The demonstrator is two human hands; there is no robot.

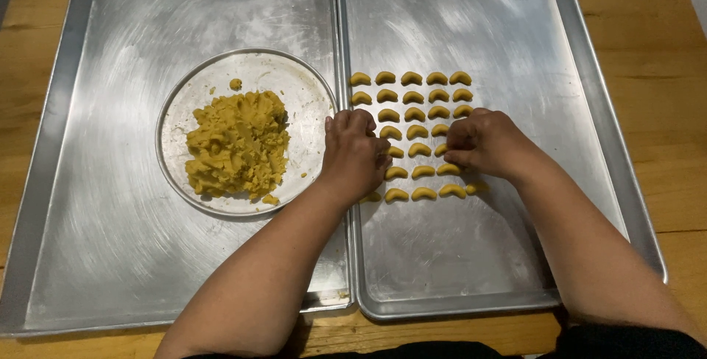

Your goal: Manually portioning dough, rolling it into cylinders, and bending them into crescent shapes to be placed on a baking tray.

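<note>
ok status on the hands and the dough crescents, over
Left hand and right hand down among the dough crescents on the right tray; grip unclear. Dough pile sits on round plate. Nothing blocking.

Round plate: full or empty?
Partly full: round plate holds a yellow dough heap left of centre; right side bare metal.

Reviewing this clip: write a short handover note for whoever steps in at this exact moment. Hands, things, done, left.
Left hand: curled, knuckles up, at the seam between the two trays; what it holds is hidden.
Right hand: fingers pinched together over the crescent rows; whether it grips a piece cannot be seen.
Things: round plate with a yellow dough heap sits on the left tray.
Done: rows of dough crescents lie on the right tray.
Left: most of the heap is unshaped; the right tray's near half is bare.
</note>
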